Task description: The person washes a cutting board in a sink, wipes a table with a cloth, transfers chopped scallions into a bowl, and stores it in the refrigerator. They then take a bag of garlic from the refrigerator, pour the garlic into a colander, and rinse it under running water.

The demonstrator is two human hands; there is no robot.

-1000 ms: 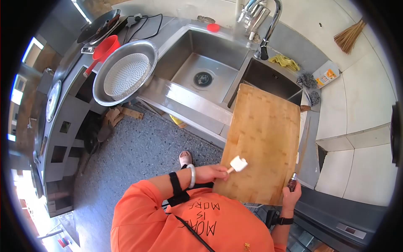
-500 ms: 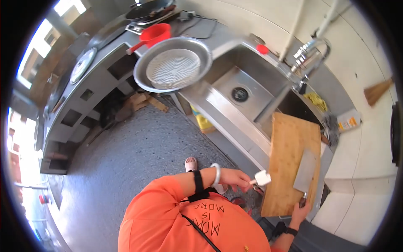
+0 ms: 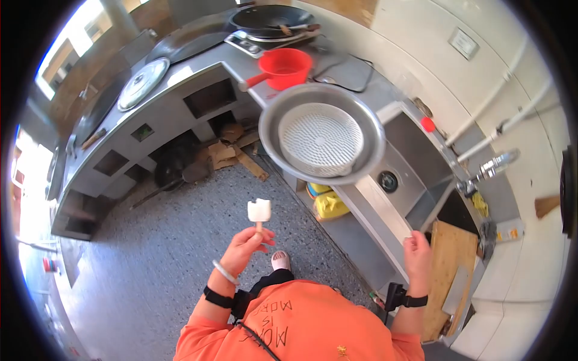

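Observation:
My left hand [image 3: 245, 245] pinches the wooden stick of a white ice pop [image 3: 259, 210], held upright over the floor; a corner of its top is bitten off. My right hand [image 3: 416, 251] is raised near the sink's front edge, fingers curled, with nothing visible in it. Beyond it a wooden cutting board [image 3: 442, 262] lies over the right end of the counter, with a cleaver [image 3: 456, 291] flat on it. A metal basin [image 3: 271, 141] with a perforated colander [image 3: 321, 137] in it rests left of the sink [image 3: 415, 155].
A red dipper [image 3: 285, 68] stands behind the basin. Farther back, a wok [image 3: 271, 20] sits on a cooktop. A pot lid [image 3: 143, 83] lies on the left counter. Cardboard [image 3: 224, 155] and a yellow package [image 3: 330, 206] are below the counter. The faucet [image 3: 490, 170] is at the right.
The view has swung left. My right hand has let go of the cleaver, which stays on the board, and has lifted away. My left hand has raised the ice pop and moved left.

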